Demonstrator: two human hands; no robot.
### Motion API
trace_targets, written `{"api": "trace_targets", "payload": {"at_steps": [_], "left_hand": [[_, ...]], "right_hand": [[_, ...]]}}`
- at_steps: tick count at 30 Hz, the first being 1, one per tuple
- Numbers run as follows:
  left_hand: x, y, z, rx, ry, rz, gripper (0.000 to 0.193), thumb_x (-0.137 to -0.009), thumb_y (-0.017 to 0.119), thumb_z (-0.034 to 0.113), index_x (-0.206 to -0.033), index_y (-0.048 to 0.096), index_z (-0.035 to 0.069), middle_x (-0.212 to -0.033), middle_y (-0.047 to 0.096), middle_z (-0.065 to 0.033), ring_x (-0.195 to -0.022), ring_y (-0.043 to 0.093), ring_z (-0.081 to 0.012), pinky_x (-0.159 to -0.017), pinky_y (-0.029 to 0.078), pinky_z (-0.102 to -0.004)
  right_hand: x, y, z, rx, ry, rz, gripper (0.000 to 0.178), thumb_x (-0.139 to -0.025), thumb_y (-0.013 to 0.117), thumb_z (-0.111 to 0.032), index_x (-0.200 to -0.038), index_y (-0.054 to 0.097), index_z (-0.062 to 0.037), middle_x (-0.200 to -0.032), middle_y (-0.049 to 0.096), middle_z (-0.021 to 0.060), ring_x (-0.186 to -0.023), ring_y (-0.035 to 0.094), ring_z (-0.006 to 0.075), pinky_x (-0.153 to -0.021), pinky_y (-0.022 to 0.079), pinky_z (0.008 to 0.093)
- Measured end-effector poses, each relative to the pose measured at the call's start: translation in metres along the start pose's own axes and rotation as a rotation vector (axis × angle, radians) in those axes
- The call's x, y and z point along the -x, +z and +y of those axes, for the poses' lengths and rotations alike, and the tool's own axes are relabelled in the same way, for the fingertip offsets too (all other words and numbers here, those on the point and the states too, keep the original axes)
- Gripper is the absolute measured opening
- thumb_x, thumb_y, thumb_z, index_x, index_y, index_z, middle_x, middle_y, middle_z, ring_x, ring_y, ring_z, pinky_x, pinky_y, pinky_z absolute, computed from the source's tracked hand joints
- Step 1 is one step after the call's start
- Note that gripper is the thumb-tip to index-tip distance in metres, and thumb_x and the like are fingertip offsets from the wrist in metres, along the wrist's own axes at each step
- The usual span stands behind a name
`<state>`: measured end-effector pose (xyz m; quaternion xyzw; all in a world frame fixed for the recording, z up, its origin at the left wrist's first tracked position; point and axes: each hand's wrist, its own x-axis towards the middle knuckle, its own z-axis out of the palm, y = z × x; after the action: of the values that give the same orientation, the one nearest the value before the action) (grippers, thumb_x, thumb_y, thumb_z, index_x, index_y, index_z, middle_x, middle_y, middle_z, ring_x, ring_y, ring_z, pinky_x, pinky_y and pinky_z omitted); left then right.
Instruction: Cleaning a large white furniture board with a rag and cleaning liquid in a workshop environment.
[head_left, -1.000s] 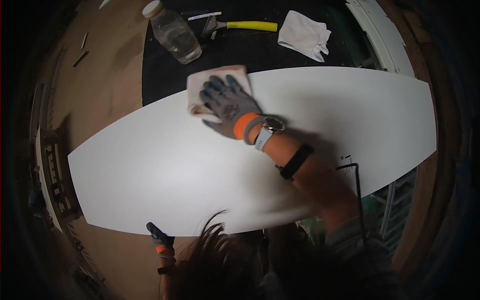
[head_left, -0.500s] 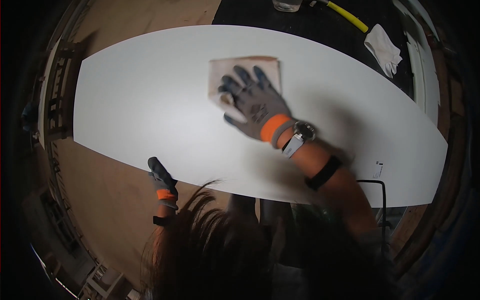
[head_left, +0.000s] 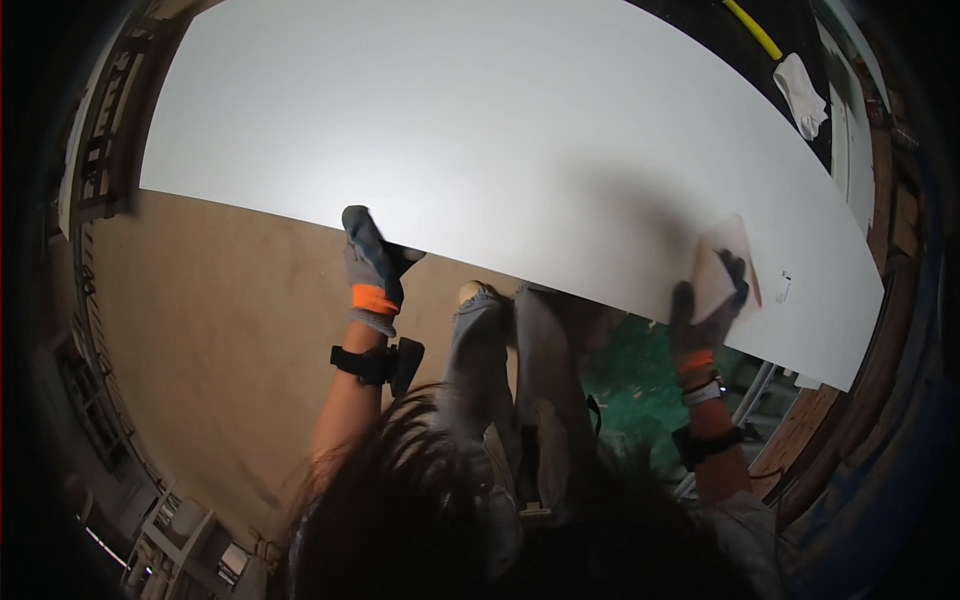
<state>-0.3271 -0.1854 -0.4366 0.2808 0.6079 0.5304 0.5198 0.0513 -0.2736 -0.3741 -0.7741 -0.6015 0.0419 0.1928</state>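
Note:
A large white panel (head_left: 450,120) stretches across the view in front of me. My left hand (head_left: 375,255), in a grey and dark glove with an orange cuff, grips its near edge, fingertips on top and the other part below. Towards the panel's right end, my right hand (head_left: 715,310), gloved alike and blurred by motion, holds a square, pinkish-beige sheet (head_left: 722,262). The sheet looks tilted and slightly bent over the panel's near edge area. Whether it is cloth or paper I cannot tell. A small printed label (head_left: 785,287) sits on the panel just right of that hand.
At the far right, a black surface (head_left: 700,20) bears a yellow-handled tool (head_left: 752,28) and a crumpled white glove or cloth (head_left: 802,95). My legs (head_left: 545,370) stand close to the panel's near edge. Green material (head_left: 640,385) and metal bars lie below the right end.
My right hand has drawn the sheet from the panel's far middle to its near right part. The left hand keeps its place on the edge. My view has tipped nearer to my body.

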Motion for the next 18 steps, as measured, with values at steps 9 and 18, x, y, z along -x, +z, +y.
{"api": "trace_targets", "payload": {"at_steps": [9, 18], "left_hand": [[-0.018, -0.029, -0.011, -0.309, -0.302, -0.017, 0.059, -0.092, 0.034, 0.062, -0.095, 0.055, 0.006, -0.069, 0.057, -0.0049, -0.056, 0.051, -0.0177, -0.050, 0.044, -0.0295], [-0.051, -0.065, -0.040, -0.701, 0.627, -0.306, 0.038, -0.067, 0.068, 0.010, -0.104, 0.061, 0.008, -0.089, 0.061, -0.0067, -0.074, 0.055, -0.0251, -0.067, 0.047, -0.0356]], "right_hand": [[0.017, 0.084, -0.188, -0.069, -0.617, -0.326, 0.058, -0.085, 0.049, -0.045, -0.131, 0.047, -0.0090, -0.142, 0.037, 0.0109, -0.137, 0.023, 0.0326, -0.113, 0.012, 0.0523], [0.071, -0.025, 0.071, 0.370, -0.001, -0.286, 0.064, -0.086, 0.050, -0.035, -0.140, 0.034, -0.0038, -0.148, 0.024, 0.0146, -0.141, 0.011, 0.0334, -0.115, 0.008, 0.0491]]}}
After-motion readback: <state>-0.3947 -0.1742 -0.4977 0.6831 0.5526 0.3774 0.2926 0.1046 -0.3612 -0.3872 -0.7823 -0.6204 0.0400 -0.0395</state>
